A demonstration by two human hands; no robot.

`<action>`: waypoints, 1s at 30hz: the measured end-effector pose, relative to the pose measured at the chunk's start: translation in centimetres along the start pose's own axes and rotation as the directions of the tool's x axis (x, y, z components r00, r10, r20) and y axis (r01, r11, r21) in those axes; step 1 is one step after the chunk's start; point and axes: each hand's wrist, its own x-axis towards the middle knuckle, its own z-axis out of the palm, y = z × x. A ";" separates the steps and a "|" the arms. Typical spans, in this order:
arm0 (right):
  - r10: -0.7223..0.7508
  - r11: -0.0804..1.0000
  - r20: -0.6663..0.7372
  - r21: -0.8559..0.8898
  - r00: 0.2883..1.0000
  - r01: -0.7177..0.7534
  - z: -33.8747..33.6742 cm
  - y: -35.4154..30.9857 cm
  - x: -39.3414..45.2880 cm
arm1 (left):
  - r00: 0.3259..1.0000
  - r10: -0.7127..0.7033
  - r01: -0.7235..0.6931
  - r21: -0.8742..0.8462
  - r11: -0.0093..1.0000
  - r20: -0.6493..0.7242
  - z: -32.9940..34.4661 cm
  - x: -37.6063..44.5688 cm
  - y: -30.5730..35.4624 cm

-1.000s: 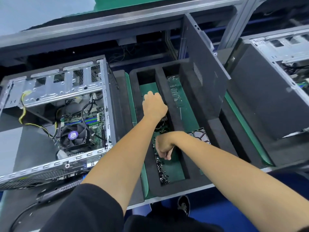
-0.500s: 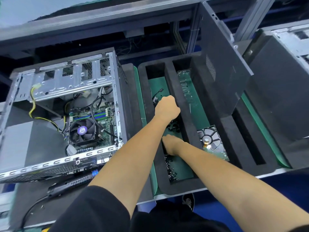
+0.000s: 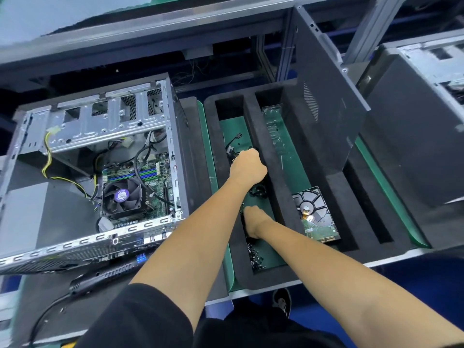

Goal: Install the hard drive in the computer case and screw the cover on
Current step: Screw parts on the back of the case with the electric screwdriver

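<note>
Black foam tray [image 3: 261, 136] on workbench [image 3: 391, 254]

**Lighting and image quality, head view**

Even, cool overhead light; scene bright, shadows soft. Glare on the metal frame of the open computer case [image 3: 100, 126], strongest along its lower left rail. Foam tray [image 3: 261, 136] slots fall into deep shadow. Motion blur smears the left and lower left edges. Wide-angle distortion bends straight rails at the upper corners. Centre fairly sharp.
</note>
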 end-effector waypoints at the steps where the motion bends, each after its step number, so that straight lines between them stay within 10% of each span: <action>1: 0.005 1.000 0.009 0.005 1.000 -0.006 0.1 -0.1 -0.3 | 1.000 0.001 -0.001 0.002 1.000 0.001 0.0 -0.1 0.0; 9: -0.043 0.956 -0.066 0.288 0.997 0.060 -5.2 0.8 -1.1 | 0.999 -0.047 0.047 -0.012 0.999 -0.020 -1.2 -1.3 0.0; 21: 0.143 0.409 -0.620 0.747 0.771 0.524 -14.7 3.8 -7.2 | 0.988 0.029 -0.103 -0.518 0.849 -0.149 -6.2 -2.9 3.7; 30: 0.128 0.566 -0.750 0.592 0.649 0.574 -15.8 4.0 -10.3 | 0.995 0.087 -0.094 -0.756 0.648 -0.049 -7.7 -5.3 4.5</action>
